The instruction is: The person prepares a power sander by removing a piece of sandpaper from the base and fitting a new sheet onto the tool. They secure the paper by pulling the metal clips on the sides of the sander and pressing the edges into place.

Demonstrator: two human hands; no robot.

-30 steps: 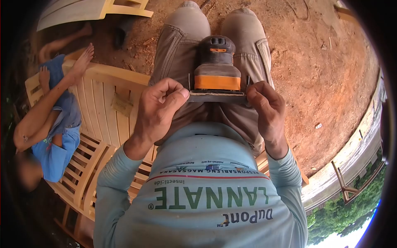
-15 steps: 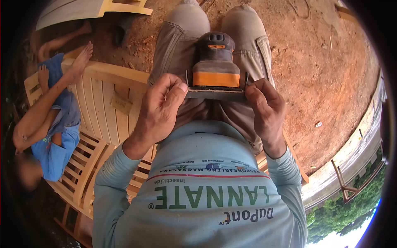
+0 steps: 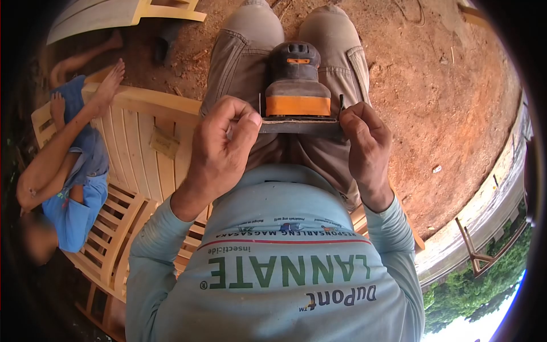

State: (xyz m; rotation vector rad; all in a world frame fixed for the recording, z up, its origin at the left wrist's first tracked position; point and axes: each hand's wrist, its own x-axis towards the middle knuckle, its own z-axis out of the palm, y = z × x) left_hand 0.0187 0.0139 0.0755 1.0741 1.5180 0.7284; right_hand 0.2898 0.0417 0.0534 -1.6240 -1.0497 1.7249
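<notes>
An orange and black sander (image 3: 298, 85) lies between the knees, its flat base towards the shirt. Along that base runs a dark strip, apparently sandpaper (image 3: 302, 128). My left hand (image 3: 225, 142) is closed, with thumb and index finger pinching the strip's left end. At the other end, my right hand (image 3: 367, 139) pinches the strip's right corner between thumb and fingers. Thin upright pieces, perhaps clamp levers, stand on both sides of the sander beside the fingertips.
On the left, another person in a blue shirt (image 3: 91, 199) sits on a slatted wooden bench (image 3: 137, 148). A pale wooden piece (image 3: 102, 17) is at the upper left. Brown dirt ground (image 3: 433, 114) lies to the right, bordered by a pale curved ledge (image 3: 484, 205).
The sander and both hands appear slightly higher in the view, with the grip on the strip much the same. The rest of the scene has shifted slightly.
</notes>
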